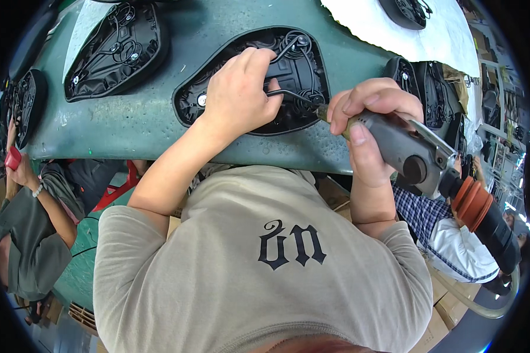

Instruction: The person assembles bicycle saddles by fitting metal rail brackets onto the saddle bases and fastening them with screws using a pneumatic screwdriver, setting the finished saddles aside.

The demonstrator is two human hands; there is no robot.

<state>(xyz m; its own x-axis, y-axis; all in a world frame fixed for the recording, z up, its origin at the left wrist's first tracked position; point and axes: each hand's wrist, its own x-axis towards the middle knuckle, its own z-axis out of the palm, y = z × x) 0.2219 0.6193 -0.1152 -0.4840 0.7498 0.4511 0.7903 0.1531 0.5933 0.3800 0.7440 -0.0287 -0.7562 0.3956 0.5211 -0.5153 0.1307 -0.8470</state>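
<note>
An upturned black bicycle saddle (185, 88) lies on the green table in front of me, its wide end to the right. A black bent-wire frame (285, 93) with coiled loops sits inside it. My left hand (241, 85) reaches over the saddle, fingers and thumb curled round part of this frame; the palm side is hidden. Wrapped in my right hand (374, 112) is a grey power screwdriver (415, 162) with an orange ribbed collar. Its tip points left at the near coil by the saddle's right rim. Whether the tip touches a screw cannot be made out.
Another upturned saddle (118, 53) lies at the left of the green table (123, 126). More saddles (403, 73) stand at the right, below a white sheet (429, 35). A hose (482, 309) hangs at lower right. Co-workers (26, 235) are at both sides.
</note>
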